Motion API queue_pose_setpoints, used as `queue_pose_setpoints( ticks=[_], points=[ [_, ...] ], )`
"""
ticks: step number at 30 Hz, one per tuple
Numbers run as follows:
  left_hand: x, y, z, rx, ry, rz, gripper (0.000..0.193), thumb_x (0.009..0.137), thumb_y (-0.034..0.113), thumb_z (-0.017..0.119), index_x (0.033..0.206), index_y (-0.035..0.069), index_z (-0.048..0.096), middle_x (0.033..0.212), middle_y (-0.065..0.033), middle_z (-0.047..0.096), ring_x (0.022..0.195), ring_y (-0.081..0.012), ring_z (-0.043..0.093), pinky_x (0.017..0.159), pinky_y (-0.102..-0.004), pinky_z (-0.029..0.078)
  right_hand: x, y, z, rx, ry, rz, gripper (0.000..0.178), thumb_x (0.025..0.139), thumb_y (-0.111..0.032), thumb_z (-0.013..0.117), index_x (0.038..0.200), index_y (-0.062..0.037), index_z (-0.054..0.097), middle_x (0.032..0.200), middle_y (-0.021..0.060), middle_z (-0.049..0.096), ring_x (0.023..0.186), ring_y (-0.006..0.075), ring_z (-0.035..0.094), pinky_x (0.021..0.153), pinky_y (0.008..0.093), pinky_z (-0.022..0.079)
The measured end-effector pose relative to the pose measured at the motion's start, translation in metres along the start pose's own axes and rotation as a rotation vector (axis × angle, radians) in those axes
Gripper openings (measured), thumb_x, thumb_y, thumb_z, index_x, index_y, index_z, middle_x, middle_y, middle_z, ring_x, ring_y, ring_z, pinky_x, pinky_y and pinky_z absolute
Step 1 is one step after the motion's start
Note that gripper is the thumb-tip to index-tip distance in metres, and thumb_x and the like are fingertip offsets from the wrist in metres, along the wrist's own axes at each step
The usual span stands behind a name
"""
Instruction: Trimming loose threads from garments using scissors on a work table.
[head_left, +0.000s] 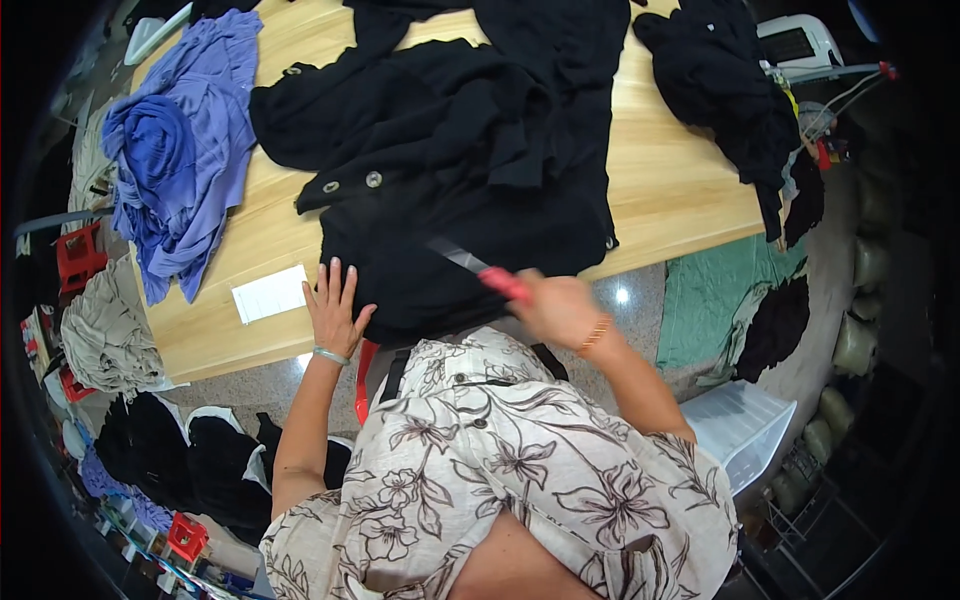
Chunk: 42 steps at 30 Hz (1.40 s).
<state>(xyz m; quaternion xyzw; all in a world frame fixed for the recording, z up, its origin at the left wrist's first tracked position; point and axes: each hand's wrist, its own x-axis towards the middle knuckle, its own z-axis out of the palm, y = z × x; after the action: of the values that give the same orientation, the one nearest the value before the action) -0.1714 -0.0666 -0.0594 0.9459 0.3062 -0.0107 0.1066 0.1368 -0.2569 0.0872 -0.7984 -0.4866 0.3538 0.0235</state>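
Note:
A black knit garment (pixel 440 220) with metal eyelets lies spread and partly folded over the table's near edge. My left hand (pixel 338 308) rests flat on its lower left edge, fingers spread. In my right hand (pixel 562 312) is a red-handled tool (pixel 505 283) with a pale metal blade, held low over the garment's front and pointing up and left. Motion blurs the blade and the hand, so its exact kind and whether it touches the cloth are unclear. A white paper slip (pixel 270 294) lies beside my left hand.
Blue-purple garments (pixel 185 150) hang over the left side of the wooden table (pixel 670 200). Another black garment (pixel 710 90) lies at the far right. Green cloth (pixel 715 295) and a clear plastic bin (pixel 745 425) are on my right. Beige cloth (pixel 105 335) is heaped at left.

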Motion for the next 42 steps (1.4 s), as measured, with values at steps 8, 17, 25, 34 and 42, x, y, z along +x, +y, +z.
queue_pose_setpoints(
  ticks=[8, 17, 25, 34, 42],
  points=[
    [0.015, 0.006, -0.021, -0.11, 0.039, 0.056, 0.063, 0.082, 0.039, 0.069, 0.135, 0.01, 0.05, 0.147, -0.0159, 0.038, 0.138, -0.0362, 0.032, 0.112, -0.0605, 0.015, -0.077, 0.098, -0.036, -0.076, 0.367, 0.284, 0.024, 0.088, -0.026, 0.061, 0.1, -0.0056, 0.056, 0.076, 0.0238, 0.064, 0.074, 0.0436, 0.063, 0.066, 0.0525, 0.049],
    [0.12, -0.039, -0.042, -0.169, 0.435, -0.051, 0.061, 0.076, 0.007, 0.069, 0.134, 0.01, 0.048, 0.13, -0.0147, 0.052, 0.125, -0.0336, 0.044, 0.103, -0.0446, 0.032, 0.026, 0.03, -0.027, 0.086, 0.575, 0.11, 0.025, 0.089, -0.029, 0.065, 0.082, -0.0053, 0.06, 0.067, 0.0218, 0.06, 0.063, 0.0434, 0.058, 0.056, 0.0491, 0.045],
    [0.166, -0.092, -0.019, -0.232, 0.326, 0.054, 0.027, 0.079, 0.004, 0.06, 0.105, 0.009, 0.065, 0.097, -0.0095, 0.066, 0.099, -0.031, 0.059, 0.094, -0.0449, 0.04, 0.132, 0.005, -0.025, -0.041, 0.469, -0.294, 0.011, 0.082, -0.013, 0.059, 0.088, -0.0043, 0.061, 0.08, 0.0173, 0.064, 0.077, 0.0356, 0.064, 0.067, 0.0453, 0.052],
    [0.165, -0.051, -0.114, -1.061, 0.636, -0.196, 0.012, 0.094, 0.009, 0.061, 0.102, 0.001, 0.062, 0.091, -0.0008, 0.06, 0.082, -0.0068, 0.055, 0.075, -0.0188, 0.044, 0.167, 0.128, -0.182, -0.248, 0.892, 0.294, 0.022, 0.088, -0.025, 0.059, 0.097, -0.0055, 0.064, 0.078, 0.0198, 0.068, 0.073, 0.034, 0.069, 0.064, 0.0454, 0.054],
    [0.171, 0.046, -0.184, -0.98, 0.768, 0.087, 0.011, 0.089, 0.004, 0.066, 0.097, 0.002, 0.06, 0.091, -0.0046, 0.06, 0.082, -0.012, 0.056, 0.076, -0.0216, 0.043, 0.146, -0.048, -0.065, -0.068, 0.604, -0.251, 0.074, 0.063, -0.044, 0.084, 0.114, 0.0003, 0.055, 0.089, 0.0165, 0.061, 0.081, 0.032, 0.065, 0.071, 0.0385, 0.053]
  ],
)
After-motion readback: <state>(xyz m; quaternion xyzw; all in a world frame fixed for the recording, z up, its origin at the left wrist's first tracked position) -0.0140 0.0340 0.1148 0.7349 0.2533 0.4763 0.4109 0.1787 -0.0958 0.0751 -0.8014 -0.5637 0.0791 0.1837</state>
